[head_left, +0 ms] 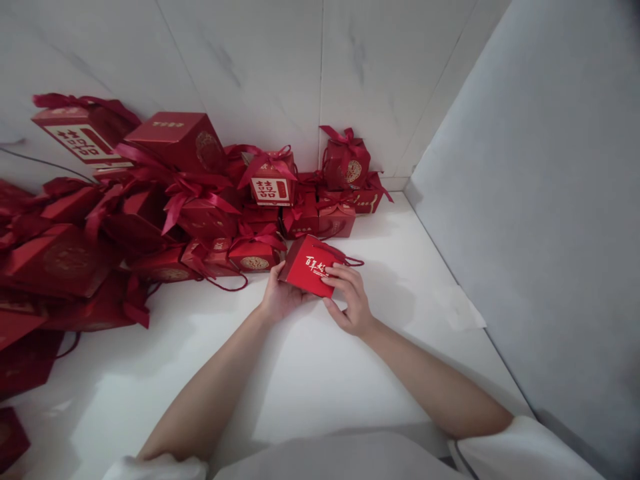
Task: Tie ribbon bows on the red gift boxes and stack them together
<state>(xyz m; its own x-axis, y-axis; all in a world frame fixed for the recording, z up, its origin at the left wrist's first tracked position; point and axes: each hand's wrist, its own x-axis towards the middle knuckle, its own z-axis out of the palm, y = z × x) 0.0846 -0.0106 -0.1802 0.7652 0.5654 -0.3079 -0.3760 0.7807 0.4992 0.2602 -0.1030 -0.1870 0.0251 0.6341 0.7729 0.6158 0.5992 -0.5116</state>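
Observation:
A small red gift box (pixel 311 265) with gold Chinese lettering and a dark red cord handle is tilted between my two hands above the white tabletop. My left hand (pixel 284 295) cups it from below and the left, its fingers partly hidden under the box. On the right side, my right hand (pixel 351 300) grips the box, with fingers on the lettered face and the thumb near the lower edge. Just behind the box stand similar red boxes, among them one with a round gold emblem (pixel 255 259).
Many red ribboned boxes (pixel 65 260) are heaped along the left and back. One with a white double-happiness label (pixel 270 190) sits on the pile. Behind rises a marbled wall (pixel 260 67); a grey panel (pixel 540 200) bounds the right. A loose cord handle (pixel 227 287) lies at the pile's front.

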